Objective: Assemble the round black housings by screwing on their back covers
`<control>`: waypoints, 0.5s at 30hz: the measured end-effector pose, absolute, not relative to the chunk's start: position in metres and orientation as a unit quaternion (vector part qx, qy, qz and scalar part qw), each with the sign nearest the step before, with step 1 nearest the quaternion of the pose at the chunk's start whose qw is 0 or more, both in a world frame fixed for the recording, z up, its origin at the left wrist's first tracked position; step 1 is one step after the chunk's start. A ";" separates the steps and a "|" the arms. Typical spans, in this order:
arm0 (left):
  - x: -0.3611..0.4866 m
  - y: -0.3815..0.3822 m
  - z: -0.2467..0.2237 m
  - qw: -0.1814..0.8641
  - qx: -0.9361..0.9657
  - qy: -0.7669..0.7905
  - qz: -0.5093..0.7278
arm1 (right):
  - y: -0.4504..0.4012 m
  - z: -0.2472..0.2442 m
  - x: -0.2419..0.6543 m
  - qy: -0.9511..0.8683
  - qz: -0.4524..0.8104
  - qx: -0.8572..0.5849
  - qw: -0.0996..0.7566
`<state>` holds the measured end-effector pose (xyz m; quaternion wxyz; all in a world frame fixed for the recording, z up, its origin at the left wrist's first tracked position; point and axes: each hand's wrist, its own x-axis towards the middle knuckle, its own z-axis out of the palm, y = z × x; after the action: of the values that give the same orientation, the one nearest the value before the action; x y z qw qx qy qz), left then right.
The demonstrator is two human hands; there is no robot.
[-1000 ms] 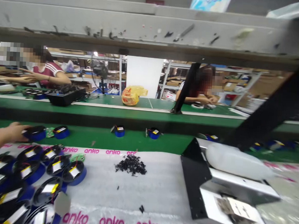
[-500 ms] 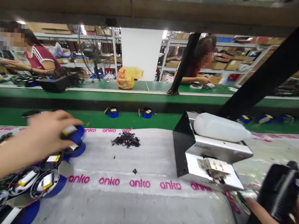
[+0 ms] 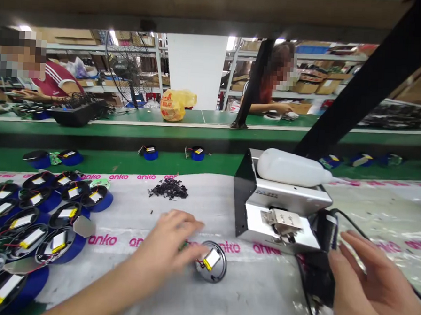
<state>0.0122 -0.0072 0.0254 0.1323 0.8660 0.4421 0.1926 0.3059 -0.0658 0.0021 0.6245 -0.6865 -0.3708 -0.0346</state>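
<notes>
A round black housing (image 3: pixel 219 272) with a white and yellow battery pouch (image 3: pixel 211 259) and red wires lies on the covered bench in front of me. My left hand (image 3: pixel 172 242), slightly blurred, reaches over its left edge with thumb and fingers apart. A bit of green shows behind the thumb; whether the hand touches the housing is unclear. On the right, my right hand (image 3: pixel 369 283) has its fingers spread beside a black corded device (image 3: pixel 315 276), which leans by the metal machine (image 3: pixel 289 199). Contact between that hand and the device cannot be made out.
Several blue-sided housings with batteries (image 3: pixel 59 241) crowd the left. A pile of small black pieces (image 3: pixel 169 188) lies mid-bench. A white plastic bottle (image 3: pixel 291 167) rests on the machine. More housings (image 3: pixel 197 153) sit on the green strip behind. Two people work across.
My left hand has come from the cluster on the left to the middle, where a housing now lies. My right hand has let go of the black device, now nearer the machine.
</notes>
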 end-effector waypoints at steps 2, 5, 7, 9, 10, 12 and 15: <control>-0.007 0.014 0.019 0.102 0.831 0.500 0.222 | -0.063 0.022 0.288 -0.440 -0.050 -0.646 0.622; -0.024 0.043 0.003 0.075 0.798 0.548 0.239 | -0.036 0.059 0.285 -0.591 -0.205 -0.579 0.523; -0.026 0.054 -0.009 0.070 0.790 0.558 0.245 | -0.008 0.082 0.296 -0.650 -0.267 -0.555 0.445; -0.025 0.059 -0.017 0.070 0.788 0.557 0.251 | 0.020 0.101 0.312 -0.707 -0.240 -0.577 0.332; -0.024 0.060 -0.020 0.073 0.790 0.553 0.255 | 0.033 0.108 0.320 -0.734 -0.204 -0.588 0.274; -0.025 0.060 -0.023 0.082 0.794 0.542 0.263 | 0.050 0.120 0.333 -0.768 -0.142 -0.596 0.186; -0.030 0.060 -0.026 0.095 0.800 0.524 0.276 | 0.057 0.133 0.340 -0.789 -0.111 -0.589 0.134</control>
<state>-0.0297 0.0603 -0.0265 0.0950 0.8004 0.5238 0.2757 0.3404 0.0570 0.1330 0.1345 -0.5893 -0.7888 -0.1112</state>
